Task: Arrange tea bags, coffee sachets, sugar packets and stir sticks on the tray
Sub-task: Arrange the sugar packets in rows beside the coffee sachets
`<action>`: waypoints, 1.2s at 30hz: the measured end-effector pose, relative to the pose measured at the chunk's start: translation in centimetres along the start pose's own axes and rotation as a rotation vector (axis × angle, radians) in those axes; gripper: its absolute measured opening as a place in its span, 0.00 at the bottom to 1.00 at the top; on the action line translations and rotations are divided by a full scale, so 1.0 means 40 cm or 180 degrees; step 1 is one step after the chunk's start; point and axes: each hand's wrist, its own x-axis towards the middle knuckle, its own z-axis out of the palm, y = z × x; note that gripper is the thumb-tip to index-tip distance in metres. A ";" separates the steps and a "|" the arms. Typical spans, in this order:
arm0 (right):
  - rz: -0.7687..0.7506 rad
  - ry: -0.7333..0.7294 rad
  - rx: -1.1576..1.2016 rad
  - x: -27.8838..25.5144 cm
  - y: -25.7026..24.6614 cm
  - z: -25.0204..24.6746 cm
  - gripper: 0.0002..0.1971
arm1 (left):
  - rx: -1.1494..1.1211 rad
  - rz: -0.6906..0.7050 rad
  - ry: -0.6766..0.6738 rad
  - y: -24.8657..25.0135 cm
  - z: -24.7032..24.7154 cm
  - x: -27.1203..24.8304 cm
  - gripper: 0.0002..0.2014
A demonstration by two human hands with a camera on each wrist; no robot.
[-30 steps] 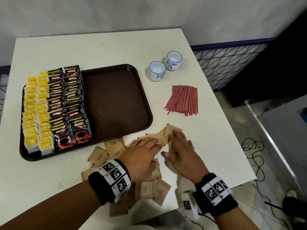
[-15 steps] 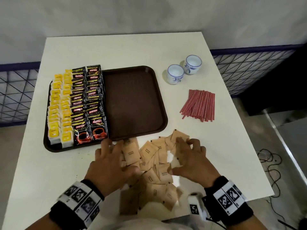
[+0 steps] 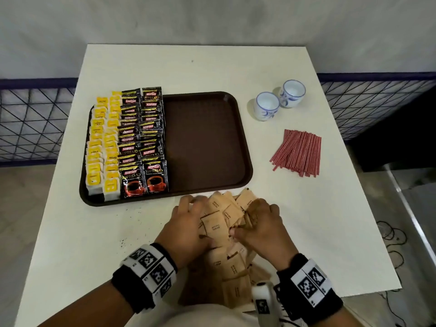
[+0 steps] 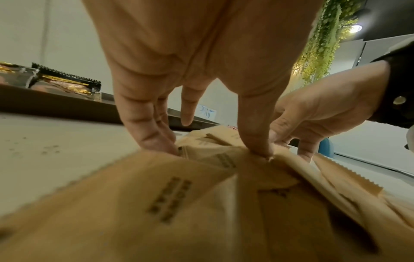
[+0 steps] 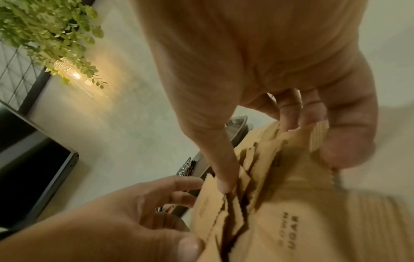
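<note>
Brown sugar packets (image 3: pixel 215 224) lie heaped on the white table just in front of the tray. My left hand (image 3: pixel 195 217) and my right hand (image 3: pixel 256 220) close on the heap from either side. In the left wrist view my left hand (image 4: pixel 208 148) pinches packets (image 4: pixel 170 200) between thumb and fingers. In the right wrist view my right hand (image 5: pixel 284 168) grips a bunch of packets (image 5: pixel 289 228). The brown tray (image 3: pixel 205 142) holds rows of yellow tea bags (image 3: pixel 101 147) and black coffee sachets (image 3: pixel 141 142) on its left half. Red stir sticks (image 3: pixel 298 152) lie to the right.
Two white-and-blue cups (image 3: pixel 266 106) stand beyond the tray's right corner. The table's near edge runs just under my wrists, and several packets hang close to it. A wire-mesh panel (image 3: pixel 30 123) and cables on the floor (image 3: pixel 391 239) flank the table.
Both hands have drawn together, sweeping the scattered sugar packets into a tighter heap between them. My head view has shifted so the tray sits more centrally.
</note>
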 end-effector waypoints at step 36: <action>-0.1166 -0.0904 0.1294 0.045 -0.066 -0.037 0.20 | -0.2237 0.0273 0.0499 -0.024 -0.003 0.022 0.21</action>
